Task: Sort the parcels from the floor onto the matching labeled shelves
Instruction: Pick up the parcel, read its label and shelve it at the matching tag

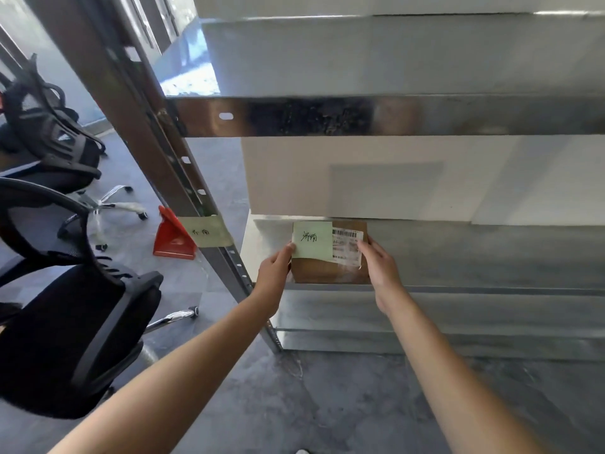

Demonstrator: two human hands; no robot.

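Note:
A small brown cardboard parcel [322,270] rests at the left end of a low metal shelf [491,257]. It carries a green sticky note with handwriting [312,240] and a white barcode label [347,245]. My left hand [276,267] grips the parcel's left edge, and my right hand [381,268] holds its right edge. A matching green label [204,231] with similar handwriting is taped to the shelf's upright post [183,178] at this shelf's height.
A higher shelf [360,116] juts out above with a shiny front rail. Two black office chairs [75,322] stand to the left. A red dustpan [173,239] lies on the grey floor [327,404] behind the post.

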